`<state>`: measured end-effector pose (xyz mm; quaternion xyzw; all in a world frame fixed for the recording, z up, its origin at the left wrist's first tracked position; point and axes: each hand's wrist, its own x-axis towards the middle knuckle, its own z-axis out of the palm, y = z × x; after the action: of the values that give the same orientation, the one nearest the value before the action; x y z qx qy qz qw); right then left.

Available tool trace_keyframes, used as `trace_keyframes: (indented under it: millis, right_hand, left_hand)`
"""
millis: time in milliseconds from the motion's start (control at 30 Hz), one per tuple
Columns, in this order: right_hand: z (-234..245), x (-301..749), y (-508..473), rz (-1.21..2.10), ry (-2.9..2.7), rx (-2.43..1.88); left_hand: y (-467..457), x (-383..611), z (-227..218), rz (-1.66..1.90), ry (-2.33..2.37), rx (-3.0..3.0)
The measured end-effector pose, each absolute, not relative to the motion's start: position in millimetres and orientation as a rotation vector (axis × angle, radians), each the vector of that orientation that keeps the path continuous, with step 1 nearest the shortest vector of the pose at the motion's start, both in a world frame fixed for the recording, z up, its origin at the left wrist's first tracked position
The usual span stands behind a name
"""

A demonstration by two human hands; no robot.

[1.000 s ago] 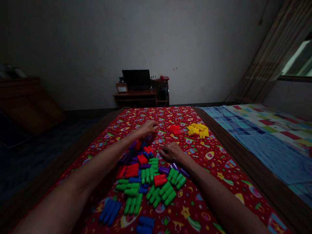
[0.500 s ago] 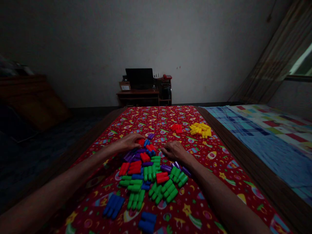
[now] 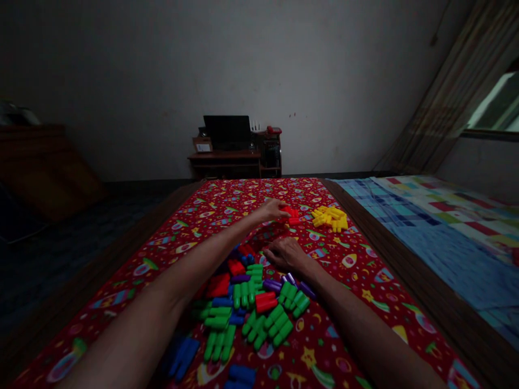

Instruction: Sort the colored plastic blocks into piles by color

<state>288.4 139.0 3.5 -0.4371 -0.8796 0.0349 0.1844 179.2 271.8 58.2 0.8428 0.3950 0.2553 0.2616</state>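
Note:
My left hand [image 3: 275, 209] reaches across to a small pile of red building blocks [image 3: 292, 215]. Its fingertips are pinched on a red block at the pile's left side; the hand partly hides it. My right hand [image 3: 286, 253] rests on the cloth nearer to me, fingers curled, and nothing shows in them. Below it lies a mixed heap of plastic blocks: green blocks [image 3: 244, 295], a red block [image 3: 266, 302], purple blocks [image 3: 272, 285] and blue blocks [image 3: 183, 356]. My left forearm covers part of the heap's left side.
A yellow block pile [image 3: 330, 218] sits right of the red one. Red patterned cloth [image 3: 348, 302] covers the long table. Beyond stands a desk with a dark monitor [image 3: 227, 131]. A bed with blue bedding [image 3: 409, 237] is on the right, a wooden cabinet [image 3: 40, 167] on the left.
My left hand has moved from the heap's far left, where it was at a red block, forward and right to the red pile. My right hand has stayed in place.

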Motion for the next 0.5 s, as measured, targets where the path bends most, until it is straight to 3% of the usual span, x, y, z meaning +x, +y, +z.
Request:
trace_keyframes:
  millis: [500]
  right_hand:
    - [-1.5, 287.5, 141.3, 0.001, -2.475, -1.187]
  left_hand:
    - [286.2, 204.5, 40.0, 0.608, 1.287, 2.642]
